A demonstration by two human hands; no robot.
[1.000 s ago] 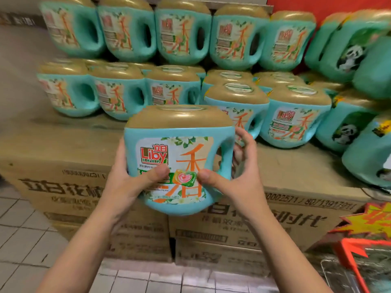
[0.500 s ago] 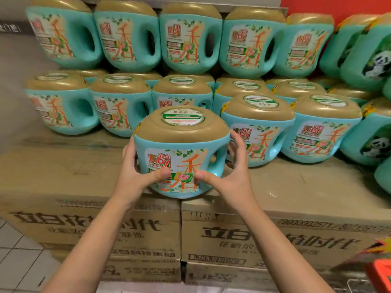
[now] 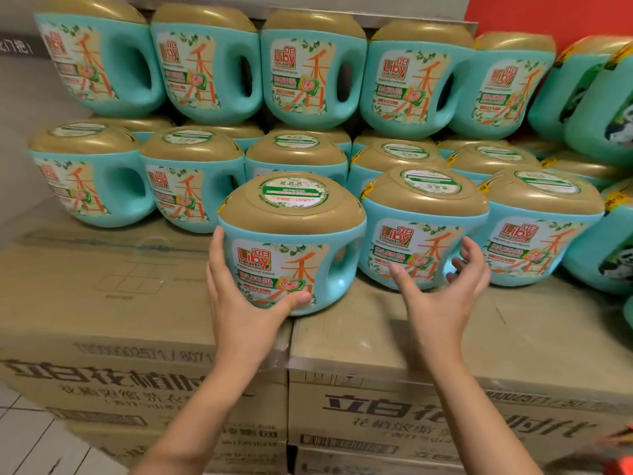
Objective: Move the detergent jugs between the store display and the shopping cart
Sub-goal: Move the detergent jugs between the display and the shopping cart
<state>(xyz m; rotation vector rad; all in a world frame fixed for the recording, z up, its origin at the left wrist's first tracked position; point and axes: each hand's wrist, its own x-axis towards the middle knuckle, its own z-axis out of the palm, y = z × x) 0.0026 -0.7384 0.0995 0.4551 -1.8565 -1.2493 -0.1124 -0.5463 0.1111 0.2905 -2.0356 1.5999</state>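
A teal detergent jug point(image 3: 291, 248) with a gold cap stands upright on the cardboard boxes point(image 3: 113, 296) at the front of the display. My left hand point(image 3: 239, 303) grips its left side, thumb pressed on the lower label. My right hand point(image 3: 442, 296) hovers off the jug with fingers spread and slightly curled, holding nothing, in front of the neighbouring jug point(image 3: 421, 228). The shopping cart is out of view.
Several identical teal jugs fill the display behind in two tiers, such as the upper row point(image 3: 308, 70). Panda-labelled jugs point(image 3: 609, 255) sit at the right. Stacked printed cartons point(image 3: 394, 416) form the base. Tiled floor point(image 3: 27, 447) shows at lower left.
The jug went from held in the air to standing on the cartons. My right hand has let go and drawn off to the right; my left hand still holds it.
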